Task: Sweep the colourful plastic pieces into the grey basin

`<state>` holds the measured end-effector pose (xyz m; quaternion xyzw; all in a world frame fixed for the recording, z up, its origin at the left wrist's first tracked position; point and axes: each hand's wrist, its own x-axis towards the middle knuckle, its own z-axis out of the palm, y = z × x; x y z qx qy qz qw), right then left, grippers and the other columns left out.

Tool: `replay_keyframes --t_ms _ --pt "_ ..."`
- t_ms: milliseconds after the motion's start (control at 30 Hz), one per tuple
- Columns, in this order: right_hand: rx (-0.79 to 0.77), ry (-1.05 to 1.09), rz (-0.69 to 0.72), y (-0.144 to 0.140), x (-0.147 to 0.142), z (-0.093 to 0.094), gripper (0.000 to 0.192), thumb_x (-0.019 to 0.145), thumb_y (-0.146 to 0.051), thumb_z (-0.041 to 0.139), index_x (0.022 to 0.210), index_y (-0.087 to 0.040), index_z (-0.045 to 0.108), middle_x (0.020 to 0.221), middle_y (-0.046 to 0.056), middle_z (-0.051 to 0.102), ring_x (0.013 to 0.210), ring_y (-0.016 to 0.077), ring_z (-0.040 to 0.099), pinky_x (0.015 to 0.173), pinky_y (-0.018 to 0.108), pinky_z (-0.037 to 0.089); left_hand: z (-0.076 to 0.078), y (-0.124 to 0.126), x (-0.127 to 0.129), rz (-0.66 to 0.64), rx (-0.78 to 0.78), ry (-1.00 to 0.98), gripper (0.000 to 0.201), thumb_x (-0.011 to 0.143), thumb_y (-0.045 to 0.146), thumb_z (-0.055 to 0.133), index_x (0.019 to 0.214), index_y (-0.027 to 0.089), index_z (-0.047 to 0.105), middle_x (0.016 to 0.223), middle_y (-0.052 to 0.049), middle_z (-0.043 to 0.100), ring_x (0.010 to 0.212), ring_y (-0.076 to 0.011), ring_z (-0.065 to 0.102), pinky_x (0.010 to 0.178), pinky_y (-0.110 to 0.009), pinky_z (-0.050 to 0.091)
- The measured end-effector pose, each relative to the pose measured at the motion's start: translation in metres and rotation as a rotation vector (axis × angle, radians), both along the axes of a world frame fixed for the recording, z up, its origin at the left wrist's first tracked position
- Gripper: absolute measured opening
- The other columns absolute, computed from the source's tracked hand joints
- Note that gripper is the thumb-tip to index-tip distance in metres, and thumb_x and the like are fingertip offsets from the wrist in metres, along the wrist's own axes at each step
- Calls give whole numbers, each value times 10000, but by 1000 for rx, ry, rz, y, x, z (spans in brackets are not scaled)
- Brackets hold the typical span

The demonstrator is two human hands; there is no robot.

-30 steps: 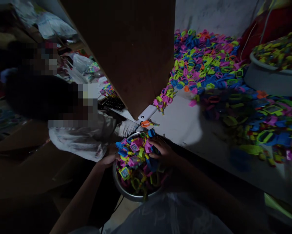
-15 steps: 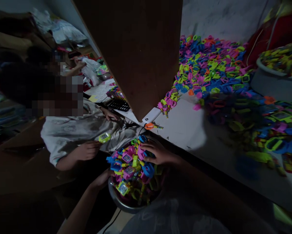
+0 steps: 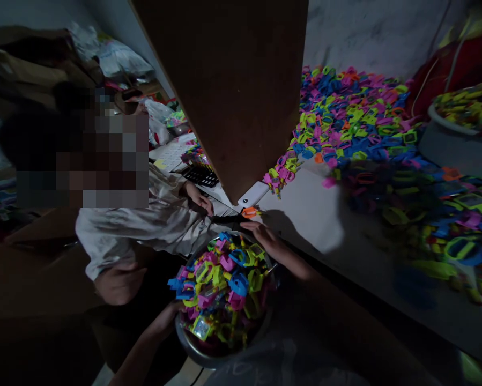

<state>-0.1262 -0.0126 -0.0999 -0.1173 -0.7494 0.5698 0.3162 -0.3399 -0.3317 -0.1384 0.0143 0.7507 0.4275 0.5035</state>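
Your left hand (image 3: 166, 321) grips the near-left rim of the metal bowl (image 3: 192, 351), fingers curled round the edge. The bowl sits low in front of you and is heaped high with bright toy watches (image 3: 220, 284) in pink, blue, yellow and green, so the filling looks mostly done. Your right hand (image 3: 267, 238) rests at the far-right side of the heap, palm down with fingers spread loosely over the top pieces; you cannot tell if it pinches one. Just past your right fingertips lies a small orange piece (image 3: 249, 212) on the white table (image 3: 305, 209), and touching distance beyond it a white box (image 3: 252, 193) sits at the foot of a brown board (image 3: 232, 91). To the left of your left hand another person in a pale shirt (image 3: 144, 225) sits close, one hand (image 3: 118, 284) low and one hand (image 3: 200, 197) near the board. Far beyond your right hand a huge pile of loose watch parts (image 3: 365, 128) covers the table, and a grey tub (image 3: 453, 139) holds more, so lots of pieces are left to deal with.
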Motion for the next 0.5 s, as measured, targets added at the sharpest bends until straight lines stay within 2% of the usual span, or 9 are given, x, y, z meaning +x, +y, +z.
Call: replay_keyframes --t_ms 100,233,367,500 --pt "30 -16 -280 37 11 -19 409 962 -474 324 1162 -214 568 1167 90 643 1121 189 590 974 351 474 -1 -6 4 28 28 -28 136 491 247 690 564 143 640 584 -60 676 527 -203 589 576 -305 478" --pt "103 -134 -608 102 22 -42 456 850 -477 519 1190 -172 516 1216 151 555 1169 259 500 1014 454 404 9 -9 9 105 32 -65 141 493 183 691 613 142 631 526 -44 647 543 -240 620 598 -328 499" --pt "206 -337 -701 154 7 -47 637 700 -397 704 1257 -176 486 1331 162 444 1288 293 368 1070 452 333 17 -6 19 222 -103 -110 158 497 218 675 633 172 609 449 -30 595 482 -285 605 533 -382 507" --pt "307 -539 -680 188 -32 -38 742 677 -391 730 1337 -213 441 1471 124 286 1367 306 246 1084 420 292 29 3 29 301 -57 -87 344 484 223 679 826 202 654 578 -41 675 623 -356 665 595 -444 542"
